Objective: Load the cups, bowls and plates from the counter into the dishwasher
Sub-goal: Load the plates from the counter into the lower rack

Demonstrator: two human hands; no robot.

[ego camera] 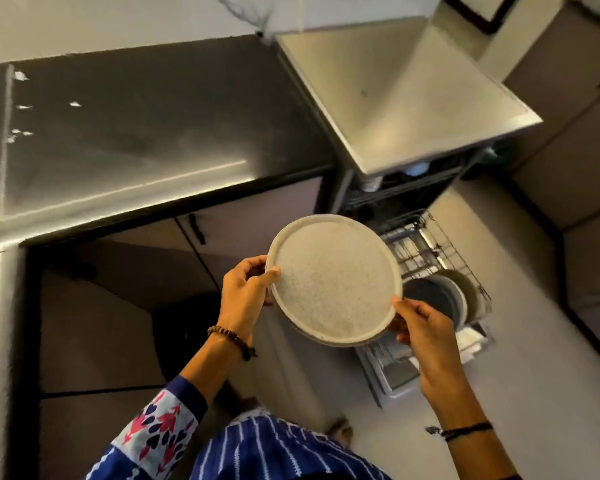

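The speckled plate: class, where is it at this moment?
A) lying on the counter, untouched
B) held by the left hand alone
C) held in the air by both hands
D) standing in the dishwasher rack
C: the left hand grips the speckled plate at its left rim and the right hand pinches its lower right rim, above the pulled-out dishwasher rack.

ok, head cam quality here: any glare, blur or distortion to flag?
Head view: wide-angle bends the counter edges, glare streaks on its steel top; dishwasher rack and racked plates dim, soft; held plate fairly sharp, left hand and right hand grip readable.
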